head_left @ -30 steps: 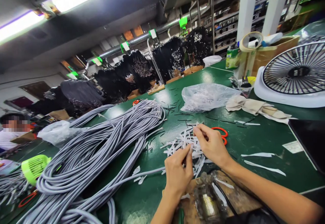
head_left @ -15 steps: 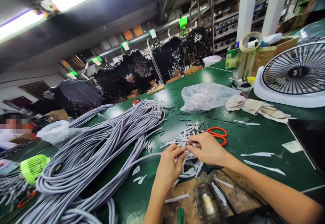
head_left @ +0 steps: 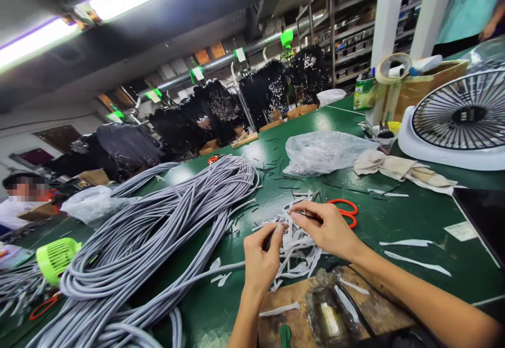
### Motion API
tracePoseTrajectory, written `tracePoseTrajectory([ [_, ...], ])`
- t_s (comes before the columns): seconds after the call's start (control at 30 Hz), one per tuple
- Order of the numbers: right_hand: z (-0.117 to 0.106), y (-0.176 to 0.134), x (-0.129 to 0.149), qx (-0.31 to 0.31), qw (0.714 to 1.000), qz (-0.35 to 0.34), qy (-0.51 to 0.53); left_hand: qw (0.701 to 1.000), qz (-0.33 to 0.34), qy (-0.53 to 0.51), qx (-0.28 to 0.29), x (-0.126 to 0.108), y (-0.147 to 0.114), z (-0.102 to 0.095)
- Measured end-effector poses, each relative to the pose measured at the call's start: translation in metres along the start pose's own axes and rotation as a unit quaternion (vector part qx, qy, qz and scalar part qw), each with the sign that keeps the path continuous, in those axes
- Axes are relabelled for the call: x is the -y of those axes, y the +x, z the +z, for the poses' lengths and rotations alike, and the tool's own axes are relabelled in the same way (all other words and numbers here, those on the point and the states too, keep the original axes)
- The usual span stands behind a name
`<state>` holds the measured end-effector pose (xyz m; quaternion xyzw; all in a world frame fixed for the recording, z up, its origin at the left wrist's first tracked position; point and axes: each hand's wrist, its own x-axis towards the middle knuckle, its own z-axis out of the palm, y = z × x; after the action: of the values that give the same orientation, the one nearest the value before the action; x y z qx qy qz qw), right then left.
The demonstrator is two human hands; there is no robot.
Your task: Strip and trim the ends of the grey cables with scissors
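Note:
My left hand point(head_left: 261, 256) is closed in a pinch on a grey cable point(head_left: 231, 269), which runs in from the left; the fingers cover most of its end. Just to the right, my right hand point(head_left: 329, 228) is also pinched, its fingertips a short gap from the left ones. What lies between the right fingers is too small to make out. Beneath both hands is a loose pile of white strips point(head_left: 298, 253). Scissors with red handles point(head_left: 347, 212) lie behind the right hand, partly hidden by it. A big coiled bundle of grey cables point(head_left: 158, 227) spreads to the left.
Close in front is a wooden board point(head_left: 282, 322) bearing a worn metal block point(head_left: 328, 316). A plastic bag point(head_left: 323, 150), cloth glove point(head_left: 406, 168) and white fan point(head_left: 465, 116) stand farther back on the green table point(head_left: 418, 221). A small green fan point(head_left: 58, 260) is left.
My hands have drawn slightly apart; before, their fingertips met over the cable end. The view has shifted a little, and a person in a teal top now shows at the upper right.

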<state>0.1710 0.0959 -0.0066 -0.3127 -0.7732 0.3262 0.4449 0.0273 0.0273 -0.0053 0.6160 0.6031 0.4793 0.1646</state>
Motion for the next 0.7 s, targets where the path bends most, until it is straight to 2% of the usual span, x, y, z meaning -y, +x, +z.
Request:
tracePoseTrajectory([
  [0.13,0.008,-0.006,0.002,0.05,0.996,-0.058,-0.052,1.0,-0.01,-0.016,-0.02,0.003,-0.002,0.002],
  [0.27,0.013,-0.008,0.002,0.084,0.992,-0.063,-0.07,0.999,0.014,-0.006,-0.031,0.003,-0.003,0.005],
  [0.57,0.011,-0.012,0.002,0.044,0.996,-0.061,-0.056,0.998,0.02,0.004,-0.061,0.001,-0.002,0.009],
  [0.7,0.011,-0.011,0.003,0.051,0.995,-0.065,-0.058,0.997,0.034,0.012,-0.062,0.001,-0.002,0.009],
])
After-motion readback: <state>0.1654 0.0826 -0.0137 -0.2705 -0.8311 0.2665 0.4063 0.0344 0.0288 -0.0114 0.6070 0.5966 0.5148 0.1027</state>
